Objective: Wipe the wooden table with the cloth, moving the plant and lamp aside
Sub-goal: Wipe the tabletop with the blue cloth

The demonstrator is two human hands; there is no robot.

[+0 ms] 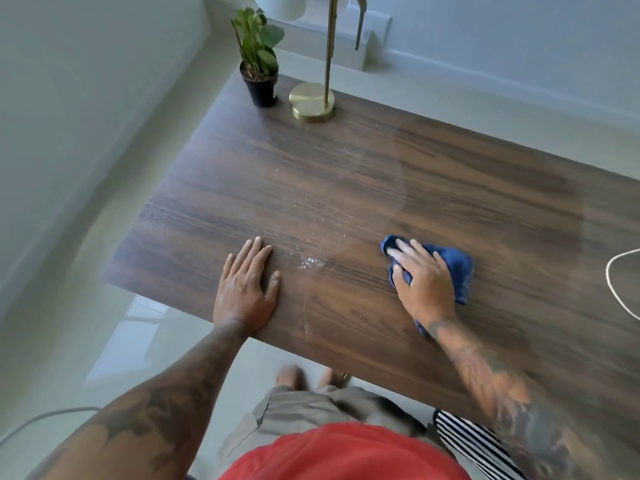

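The dark wooden table (346,174) fills the middle of the view. My right hand (424,284) presses a crumpled blue cloth (457,268) flat on the table near its front right. My left hand (247,287) lies palm down with fingers spread at the front edge, holding nothing. Between the hands a wet, speckled streak (306,261) glistens on the wood. At the far left corner stand a small green plant in a black pot (259,83) and, just right of it, a brass lamp (313,100) with a round base and thin stem.
A white cable (614,282) loops in at the right edge. Pale floor surrounds the table, with a wall on the left and a low white ledge behind the lamp. A striped fabric (474,441) shows at bottom right.
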